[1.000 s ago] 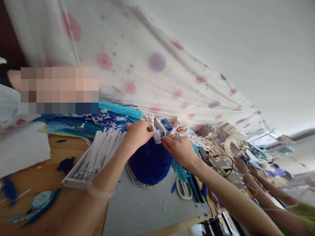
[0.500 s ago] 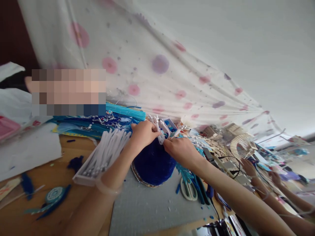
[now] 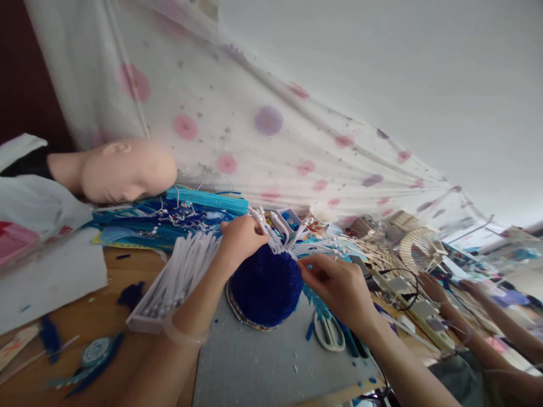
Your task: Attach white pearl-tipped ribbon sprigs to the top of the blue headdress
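Note:
A dark blue velvet cap [image 3: 265, 288] with a beaded rim sits on a grey cutting mat [image 3: 237, 367]. White fuzzy stems with pearl-like tips [image 3: 278, 242] fan out from its top. My left hand [image 3: 242, 240] is closed around some of these stems at the cap's upper left, thumb towards the middle. My right hand [image 3: 335, 282] is closed in a pinch beside the cap's upper right edge; a tiny teal bit shows near its fingertips, and what they hold is hidden. Left of the cap, an open white box [image 3: 146, 324] is filled with more white stems.
Scissors [image 3: 328, 332] lie right of the cap. Behind are turquoise and blue strips [image 3: 207, 199] and a mannequin head [image 3: 127, 169]. A power strip [image 3: 424, 311], a folding fan frame [image 3: 419, 251] and another person's hand [image 3: 432, 287] are at right.
My right hand has moved right and down, off the middle of the stems to the cap's edge. The stems on the right now spread outward. My left hand stays at the stems.

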The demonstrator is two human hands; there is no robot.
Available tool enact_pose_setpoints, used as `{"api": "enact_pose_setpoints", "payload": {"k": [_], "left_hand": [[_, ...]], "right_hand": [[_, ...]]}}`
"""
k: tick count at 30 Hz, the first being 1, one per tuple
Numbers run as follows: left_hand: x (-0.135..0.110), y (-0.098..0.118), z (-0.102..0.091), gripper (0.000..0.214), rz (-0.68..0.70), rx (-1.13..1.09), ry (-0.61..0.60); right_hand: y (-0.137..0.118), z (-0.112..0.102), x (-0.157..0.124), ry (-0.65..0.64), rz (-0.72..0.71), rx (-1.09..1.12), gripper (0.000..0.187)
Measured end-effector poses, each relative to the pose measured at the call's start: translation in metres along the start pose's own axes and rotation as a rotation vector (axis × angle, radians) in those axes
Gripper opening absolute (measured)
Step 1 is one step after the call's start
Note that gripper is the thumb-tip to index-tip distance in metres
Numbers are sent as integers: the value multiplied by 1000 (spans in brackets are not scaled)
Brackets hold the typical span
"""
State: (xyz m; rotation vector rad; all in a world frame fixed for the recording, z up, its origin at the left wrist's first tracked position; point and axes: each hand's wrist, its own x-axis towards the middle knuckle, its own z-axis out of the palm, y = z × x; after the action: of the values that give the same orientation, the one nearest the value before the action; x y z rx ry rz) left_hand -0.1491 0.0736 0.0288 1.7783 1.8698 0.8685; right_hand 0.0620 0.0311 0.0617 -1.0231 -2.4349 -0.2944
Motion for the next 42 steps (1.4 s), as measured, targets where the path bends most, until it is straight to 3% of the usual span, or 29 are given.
{"api": "enact_pose_setpoints", "payload": {"k": [6, 12, 23, 29, 35, 42], "left_hand": [[-3, 2, -2, 19, -70, 115, 44], [-6, 9, -3, 18, -100, 176, 50], [-6, 24, 12, 26, -101, 233, 96], [-3, 21, 14, 25, -93, 218, 85], [0, 14, 15, 26, -69, 138, 49], [-2, 16, 7, 23, -83, 56, 28]], "right_hand": [[-4, 3, -20, 221, 100, 60, 27], [-2, 7, -41, 341, 194, 137, 27], [17, 11, -60, 430, 282, 258, 23], [18, 25, -40, 238, 192, 320, 26], [23, 41, -7, -17, 60, 16, 27], [17, 41, 19, -359, -5, -218, 23]]}}
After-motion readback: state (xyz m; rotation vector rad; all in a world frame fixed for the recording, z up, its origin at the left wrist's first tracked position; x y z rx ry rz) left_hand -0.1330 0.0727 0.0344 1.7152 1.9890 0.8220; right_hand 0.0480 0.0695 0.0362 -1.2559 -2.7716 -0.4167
